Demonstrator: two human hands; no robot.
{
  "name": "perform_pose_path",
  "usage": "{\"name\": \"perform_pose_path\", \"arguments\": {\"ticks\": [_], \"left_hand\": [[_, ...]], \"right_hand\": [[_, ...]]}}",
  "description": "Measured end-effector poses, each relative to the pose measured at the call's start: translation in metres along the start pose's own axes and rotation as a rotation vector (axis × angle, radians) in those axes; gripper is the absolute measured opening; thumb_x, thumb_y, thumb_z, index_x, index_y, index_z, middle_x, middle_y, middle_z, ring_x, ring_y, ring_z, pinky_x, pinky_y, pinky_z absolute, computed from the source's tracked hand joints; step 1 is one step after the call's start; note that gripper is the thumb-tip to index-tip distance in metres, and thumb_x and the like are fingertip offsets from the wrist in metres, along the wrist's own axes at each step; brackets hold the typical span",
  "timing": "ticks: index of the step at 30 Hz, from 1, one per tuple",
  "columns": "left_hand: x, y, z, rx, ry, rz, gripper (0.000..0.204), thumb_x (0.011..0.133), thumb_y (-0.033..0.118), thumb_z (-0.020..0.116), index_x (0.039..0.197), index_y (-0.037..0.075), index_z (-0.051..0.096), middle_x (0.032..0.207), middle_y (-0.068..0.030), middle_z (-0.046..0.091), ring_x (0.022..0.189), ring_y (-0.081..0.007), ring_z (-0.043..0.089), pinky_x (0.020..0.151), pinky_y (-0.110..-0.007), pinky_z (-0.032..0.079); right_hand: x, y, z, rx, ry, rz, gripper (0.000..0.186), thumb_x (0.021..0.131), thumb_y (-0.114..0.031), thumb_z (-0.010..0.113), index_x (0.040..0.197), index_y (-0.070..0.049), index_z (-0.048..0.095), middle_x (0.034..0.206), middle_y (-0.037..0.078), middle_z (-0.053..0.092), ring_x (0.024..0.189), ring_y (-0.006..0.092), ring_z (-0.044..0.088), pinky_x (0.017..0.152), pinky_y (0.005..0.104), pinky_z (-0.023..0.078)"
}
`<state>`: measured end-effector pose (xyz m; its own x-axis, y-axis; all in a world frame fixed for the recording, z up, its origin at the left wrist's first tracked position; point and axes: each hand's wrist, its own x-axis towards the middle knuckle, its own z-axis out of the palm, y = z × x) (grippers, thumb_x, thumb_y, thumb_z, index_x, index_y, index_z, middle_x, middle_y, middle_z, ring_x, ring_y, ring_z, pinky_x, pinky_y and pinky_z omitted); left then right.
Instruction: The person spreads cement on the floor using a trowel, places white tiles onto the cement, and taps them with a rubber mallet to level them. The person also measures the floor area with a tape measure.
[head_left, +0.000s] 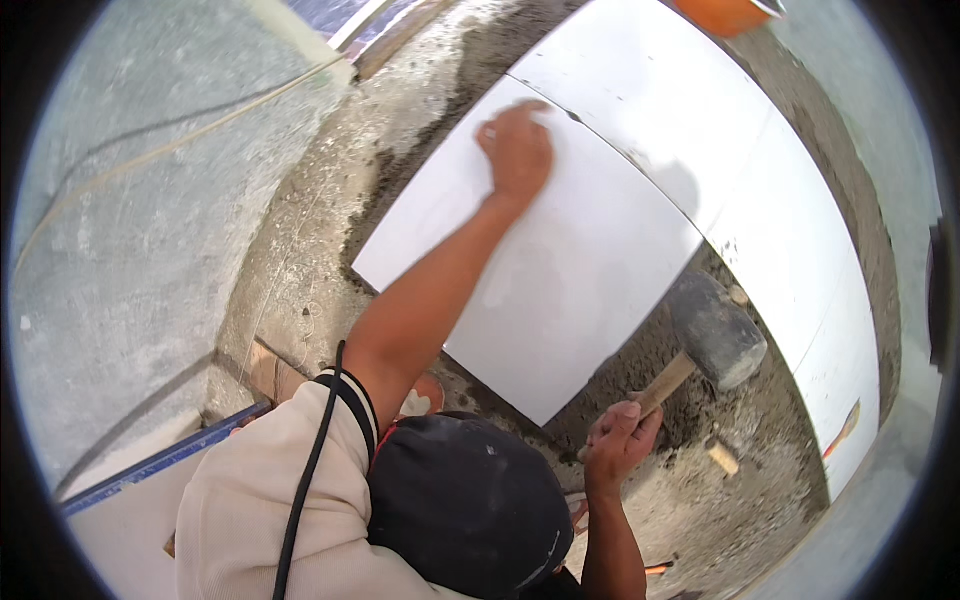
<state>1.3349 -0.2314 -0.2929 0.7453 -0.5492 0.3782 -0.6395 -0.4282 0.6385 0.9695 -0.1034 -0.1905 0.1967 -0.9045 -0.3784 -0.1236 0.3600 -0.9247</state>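
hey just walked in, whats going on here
A person is working over a white tile. Their right hand grips the wooden handle of a mallet, its dark head over the rough grey mortar beside the tile. Their left hand is over the tile's far end, blurred, so contact is hard to judge. More white tiles lie along the right side.

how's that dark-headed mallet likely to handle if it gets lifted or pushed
The mallet is probably head-heavy, since its bulky dark head sits on a much slimmer wooden handle. It should stay stiff, as that handle looks straight and solid. Laid down and pushed, it might rock or roll a little, because the head looks rounded, like a barrel.
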Motion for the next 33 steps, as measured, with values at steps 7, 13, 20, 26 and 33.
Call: {"name": "perform_pose_path", "arguments": {"ticks": [7,13,20,26,33], "left_hand": [[0.08,-0.092,-0.037,-0.163,-0.112,-0.086,0.053,0.089,-0.005,0.047,0.14,0.008,0.054,0.128,0.0011,0.076,0.127,-0.0228,0.06,0.112,-0.049,0.025],[0.101,-0.101,-0.032,-0.196,-0.321,-0.07,0.051,0.094,-0.003,0.046,0.142,0.01,0.051,0.123,0.004,0.079,0.128,-0.0171,0.06,0.112,-0.045,0.022],[0.116,-0.105,-0.051,-0.175,-0.4,-0.017,0.042,0.096,0.0,0.045,0.133,0.012,0.062,0.116,0.0013,0.08,0.12,-0.0182,0.064,0.113,-0.046,0.023],[0.08,-0.116,-0.096,-0.158,-0.097,-0.144,0.036,0.094,0.004,0.051,0.122,0.014,0.07,0.111,-0.0031,0.078,0.114,-0.0209,0.066,0.109,-0.048,0.028],[-0.13,-0.039,-0.149,-0.151,-0.527,0.233,0.039,0.095,0.026,0.069,0.129,0.006,0.07,0.152,-0.0188,0.055,0.142,-0.034,0.051,0.124,-0.054,0.031]], "right_hand": [[0.016,-0.011,0.048,-0.124,-0.004,0.076,0.039,0.11,-0.037,0.055,0.124,-0.001,0.048,0.075,-0.001,0.05,0.05,0.0041,0.041,0.041,0.0232,0.033],[0.017,-0.026,0.103,-0.239,-0.09,0.024,0.036,0.114,-0.036,0.048,0.123,-0.001,0.049,0.072,-0.003,0.046,0.049,0.0035,0.038,0.043,0.0224,0.033],[0.014,-0.021,0.118,-0.28,-0.135,0.015,0.038,0.111,-0.036,0.054,0.121,0.0,0.048,0.074,-0.001,0.051,0.049,0.0049,0.041,0.043,0.0237,0.036],[0.014,-0.013,0.104,-0.364,-0.163,0.043,0.037,0.11,-0.035,0.055,0.122,0.001,0.052,0.076,-0.001,0.052,0.054,0.0037,0.044,0.046,0.0231,0.038],[0.033,0.007,0.095,-0.567,-0.173,-0.096,0.041,0.11,-0.036,0.055,0.124,0.003,0.055,0.078,-0.001,0.055,0.059,0.0065,0.047,0.052,0.0256,0.04]]}}
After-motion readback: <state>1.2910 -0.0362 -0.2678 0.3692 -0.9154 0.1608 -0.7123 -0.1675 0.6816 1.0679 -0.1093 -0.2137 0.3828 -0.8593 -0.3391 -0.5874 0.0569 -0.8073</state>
